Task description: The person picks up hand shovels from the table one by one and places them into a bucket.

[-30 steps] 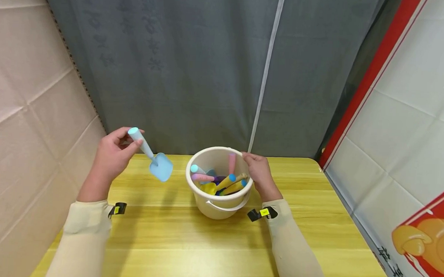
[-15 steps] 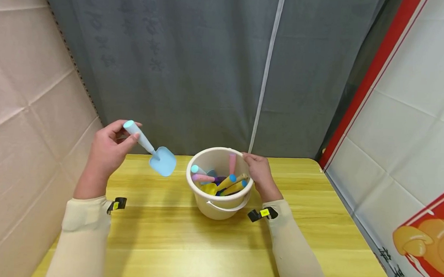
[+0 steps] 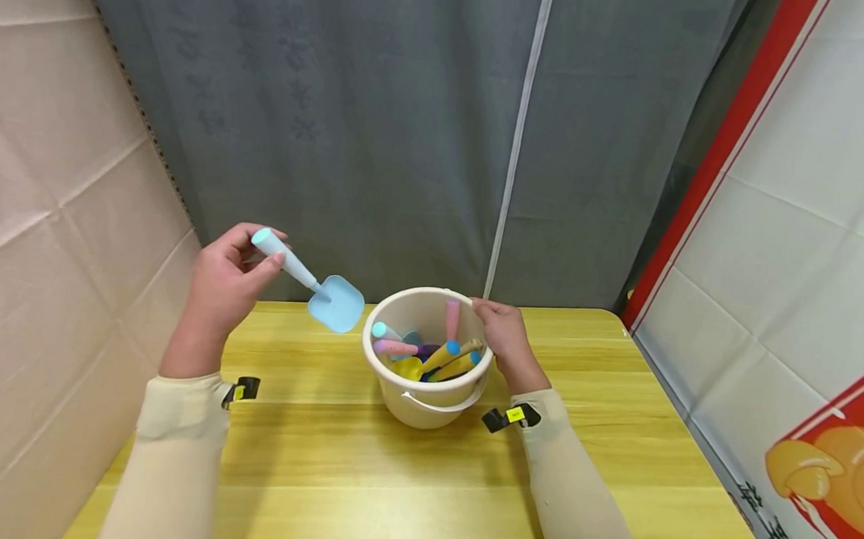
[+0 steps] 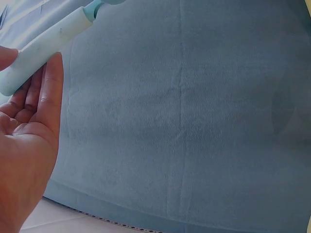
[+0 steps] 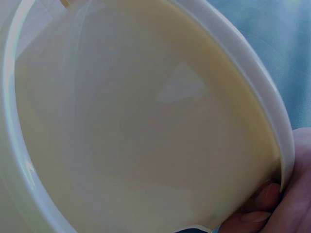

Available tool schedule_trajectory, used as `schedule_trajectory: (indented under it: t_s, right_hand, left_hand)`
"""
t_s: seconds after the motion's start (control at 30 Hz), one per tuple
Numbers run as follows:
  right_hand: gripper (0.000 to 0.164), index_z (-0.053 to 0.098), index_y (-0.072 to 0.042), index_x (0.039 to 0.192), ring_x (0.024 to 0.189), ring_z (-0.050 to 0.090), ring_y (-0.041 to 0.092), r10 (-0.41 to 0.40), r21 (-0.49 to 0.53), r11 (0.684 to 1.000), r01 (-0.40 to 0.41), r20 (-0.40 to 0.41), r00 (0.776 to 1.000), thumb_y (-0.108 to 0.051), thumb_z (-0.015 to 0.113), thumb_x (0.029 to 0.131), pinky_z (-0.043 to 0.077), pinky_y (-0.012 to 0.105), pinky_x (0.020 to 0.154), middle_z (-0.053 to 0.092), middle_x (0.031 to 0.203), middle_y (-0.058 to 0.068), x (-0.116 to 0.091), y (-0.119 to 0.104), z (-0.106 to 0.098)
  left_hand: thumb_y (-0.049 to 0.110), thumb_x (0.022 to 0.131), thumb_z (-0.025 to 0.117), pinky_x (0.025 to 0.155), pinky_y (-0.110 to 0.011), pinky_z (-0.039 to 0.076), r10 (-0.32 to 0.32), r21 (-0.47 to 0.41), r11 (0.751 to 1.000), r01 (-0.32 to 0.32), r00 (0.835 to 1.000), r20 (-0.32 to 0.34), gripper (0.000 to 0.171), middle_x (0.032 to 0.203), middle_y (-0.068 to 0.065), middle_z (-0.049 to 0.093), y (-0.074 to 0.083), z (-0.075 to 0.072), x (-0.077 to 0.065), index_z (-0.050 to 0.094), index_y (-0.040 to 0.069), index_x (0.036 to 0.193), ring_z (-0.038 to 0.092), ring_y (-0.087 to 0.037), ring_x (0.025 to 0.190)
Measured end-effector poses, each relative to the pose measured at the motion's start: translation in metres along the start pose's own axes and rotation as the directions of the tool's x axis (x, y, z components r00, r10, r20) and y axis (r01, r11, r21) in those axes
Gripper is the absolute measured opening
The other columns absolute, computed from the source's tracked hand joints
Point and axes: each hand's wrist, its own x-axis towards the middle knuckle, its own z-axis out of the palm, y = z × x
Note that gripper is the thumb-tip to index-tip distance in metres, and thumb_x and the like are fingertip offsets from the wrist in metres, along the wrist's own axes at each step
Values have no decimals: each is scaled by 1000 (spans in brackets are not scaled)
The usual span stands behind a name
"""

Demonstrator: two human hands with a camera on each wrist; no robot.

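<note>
A light blue toy shovel (image 3: 336,304) hangs in the air left of the bucket, its blade pointing down and to the right. My left hand (image 3: 223,286) pinches its handle (image 4: 48,46) between thumb and fingers. On the table stands a cream bucket (image 3: 419,403), and my right hand (image 3: 505,337) grips its rim (image 5: 265,92) on the right side. Inside the bucket lie several toy tools, among them a pink handle (image 3: 451,319), a lilac handle (image 3: 394,347), a yellow handle with a blue end (image 3: 440,355) and a light blue handle (image 3: 384,330). Their lower parts are hidden.
The wooden table (image 3: 335,490) lies under the bucket. A grey curtain (image 3: 351,137) hangs along its back edge. Pale quilted cloth (image 3: 62,285) closes off the left, and a white and red printed panel (image 3: 788,237) stands on the right.
My left hand first shifted slightly left and up, then moved right and up with the shovel, bringing the blade closer to the bucket. The right hand and bucket have stayed put.
</note>
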Motion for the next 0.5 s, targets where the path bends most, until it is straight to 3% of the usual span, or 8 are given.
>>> schedule_trajectory:
  t_s: [0.5]
  right_hand:
    - [41, 75, -1, 140, 130, 68, 38, 5, 4, 1000, -5, 1, 1000, -30, 60, 115, 57, 54, 110, 72, 141, 21, -1, 0, -1]
  left_hand:
    - [15, 105, 74, 89, -18, 57, 24, -63, 998, -20, 998, 65, 26, 118, 3, 76, 5, 25, 8, 74, 4, 128, 71, -10, 107]
